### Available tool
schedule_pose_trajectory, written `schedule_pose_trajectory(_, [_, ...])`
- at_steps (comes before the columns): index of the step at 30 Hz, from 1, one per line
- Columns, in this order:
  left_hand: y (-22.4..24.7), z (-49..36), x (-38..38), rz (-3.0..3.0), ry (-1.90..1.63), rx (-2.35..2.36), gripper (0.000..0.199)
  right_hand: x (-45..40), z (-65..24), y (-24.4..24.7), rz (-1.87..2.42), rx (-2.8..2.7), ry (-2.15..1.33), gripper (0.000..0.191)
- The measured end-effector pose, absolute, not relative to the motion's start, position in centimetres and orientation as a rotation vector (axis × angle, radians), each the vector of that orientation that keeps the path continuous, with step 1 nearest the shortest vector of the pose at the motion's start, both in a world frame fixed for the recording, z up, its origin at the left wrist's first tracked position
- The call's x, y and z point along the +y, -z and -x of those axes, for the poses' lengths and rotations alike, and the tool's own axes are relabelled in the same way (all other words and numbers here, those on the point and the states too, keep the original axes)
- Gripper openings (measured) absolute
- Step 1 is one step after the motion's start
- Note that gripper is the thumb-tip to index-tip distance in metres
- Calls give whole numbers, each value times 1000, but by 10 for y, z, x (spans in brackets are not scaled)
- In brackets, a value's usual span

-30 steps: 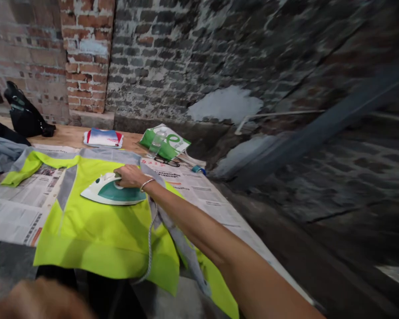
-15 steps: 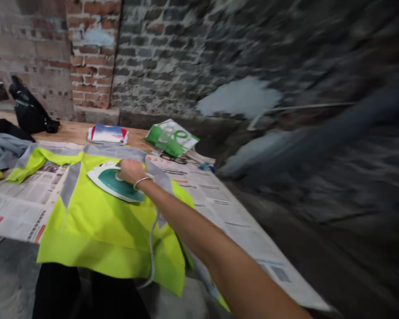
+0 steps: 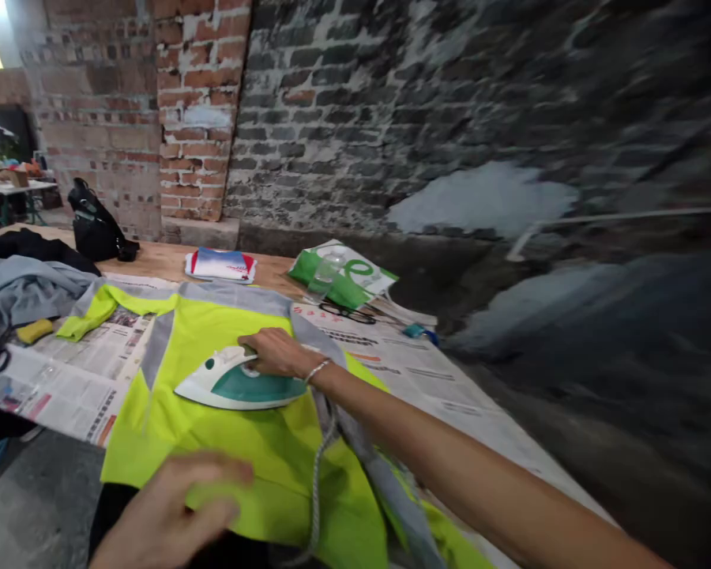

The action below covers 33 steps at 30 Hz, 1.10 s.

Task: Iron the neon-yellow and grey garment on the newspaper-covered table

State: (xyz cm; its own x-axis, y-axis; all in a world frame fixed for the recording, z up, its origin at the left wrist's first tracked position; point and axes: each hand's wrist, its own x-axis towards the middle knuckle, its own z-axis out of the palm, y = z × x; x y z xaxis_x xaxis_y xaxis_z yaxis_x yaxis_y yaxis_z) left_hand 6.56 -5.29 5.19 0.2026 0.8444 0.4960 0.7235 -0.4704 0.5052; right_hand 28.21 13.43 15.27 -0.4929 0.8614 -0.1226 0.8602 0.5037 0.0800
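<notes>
A white and green clothes iron rests on the yellow front of a neon yellow and grey sweatshirt. My right hand is wrapped round its handle, a bracelet at the wrist. From the iron's back a grey cord runs down over the garment. My left hand is low in the view over the bottom hem, blurred by motion, with thumb and fingers apart and nothing visible between them. Whether it touches the cloth I cannot tell.
Newspaper covers the table under the sweatshirt. Farther back are a folded blue, white and red packet, a green and white bag, a clear cup and glasses. Grey clothing, a yellow object and a black bag lie left.
My left hand has come into view at the bottom, over the hem. The iron, still in my right hand, has turned and moved toward the hem. The view has shifted left.
</notes>
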Motion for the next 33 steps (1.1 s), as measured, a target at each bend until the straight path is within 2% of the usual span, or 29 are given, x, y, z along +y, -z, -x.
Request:
schedule_pose_trajectory(6, [-26, -73, -5, -2480, -1084, 1805, 28, 163, -287, -148, -1927, 2384, 2, 35])
schedule_pose_trajectory(13, [-14, -78, -8, -2550, -929, 1894, 27, 210, -292, -147, -2239, 2110, -1, 45])
schedule_pose_trajectory(18, [-16, -80, -8, -2501, -926, 1911, 30, 197, -295, -152, -2129, 2198, 32, 44])
schedule_pose_trajectory(22, [-11, -82, -7, -2492, -951, 1932, 31, 162, -301, -151, -1793, 2419, 80, 24])
schedule_pose_trajectory(25, [-8, -83, -8, -2471, -978, 1948, 31, 136, -303, -148, -1610, 2506, 95, 16])
schedule_pose_trajectory(33, [-7, -83, -9, -2453, -937, 1952, 34, 146, -303, -142, -1762, 2407, 0, 23])
